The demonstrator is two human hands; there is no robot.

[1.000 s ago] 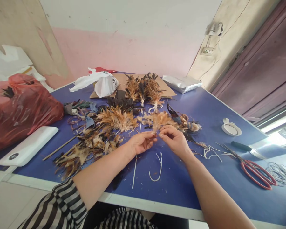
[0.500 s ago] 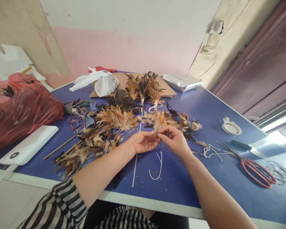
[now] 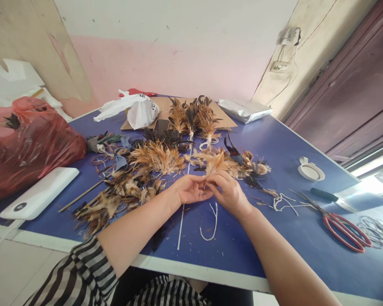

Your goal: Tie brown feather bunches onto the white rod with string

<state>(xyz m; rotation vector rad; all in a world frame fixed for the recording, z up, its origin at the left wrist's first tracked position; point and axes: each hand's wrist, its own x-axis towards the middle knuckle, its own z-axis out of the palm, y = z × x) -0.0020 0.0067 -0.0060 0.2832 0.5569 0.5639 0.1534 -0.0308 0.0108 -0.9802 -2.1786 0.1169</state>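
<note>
A small bunch of brown feathers (image 3: 217, 163) stands up between my two hands over the blue table (image 3: 268, 140). My left hand (image 3: 188, 190) pinches its base from the left. From the right, my right hand (image 3: 228, 193) closes its fingers on the same base, touching the left. Loose brown and black feathers (image 3: 127, 191) lie in heaps to the left and behind. A white string loop (image 3: 210, 223) and a thin white stick (image 3: 180, 225) rest just below my hands.
Red-handled scissors (image 3: 344, 229), a knife (image 3: 325, 195) and a white lid (image 3: 310, 172) lie at the right. A red plastic bag (image 3: 28, 144) and a white power bank (image 3: 40, 193) sit at the left. Tied feather bundles (image 3: 194, 119) rest on cardboard at the back, beside a white bag (image 3: 137, 110).
My hands have drawn closer together and a little towards me, and the right hand's fingers now press against the left at the bunch's base. Nothing else on the table moved.
</note>
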